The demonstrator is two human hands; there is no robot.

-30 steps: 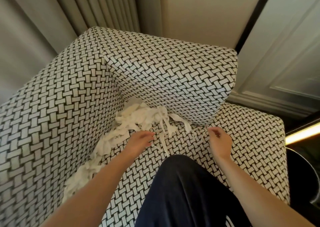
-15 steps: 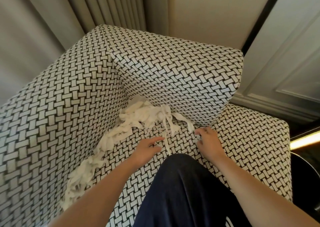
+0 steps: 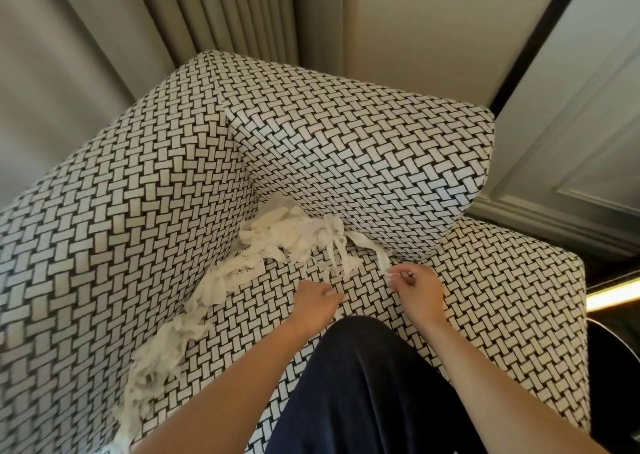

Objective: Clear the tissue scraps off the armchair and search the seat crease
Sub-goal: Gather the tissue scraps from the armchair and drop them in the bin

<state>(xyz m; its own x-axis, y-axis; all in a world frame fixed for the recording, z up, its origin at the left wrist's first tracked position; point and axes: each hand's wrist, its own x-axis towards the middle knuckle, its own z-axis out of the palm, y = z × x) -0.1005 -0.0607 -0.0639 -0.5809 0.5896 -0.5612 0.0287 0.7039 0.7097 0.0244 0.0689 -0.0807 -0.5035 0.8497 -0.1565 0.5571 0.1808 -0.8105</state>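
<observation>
A black-and-white woven-pattern armchair (image 3: 346, 149) fills the view. White tissue scraps (image 3: 277, 235) lie heaped in the back left corner of the seat and trail along the crease (image 3: 194, 308) beside the left arm toward the front. My right hand (image 3: 417, 292) pinches the end of a thin tissue strip (image 3: 375, 251) near the backrest's base. My left hand (image 3: 317, 303) rests on the seat with fingers curled; whether it holds a scrap I cannot tell.
My knee in dark trousers (image 3: 367, 384) presses on the seat's front. Pleated curtains (image 3: 225, 14) hang behind the chair. A panelled wall (image 3: 571, 124) stands to the right, with a lit strip (image 3: 616, 294) and a dark round object (image 3: 620, 356) beside the chair.
My right hand has moved in from the right and closed on the end of a tissue strip. My left hand has drawn back from the pile and curled its fingers.
</observation>
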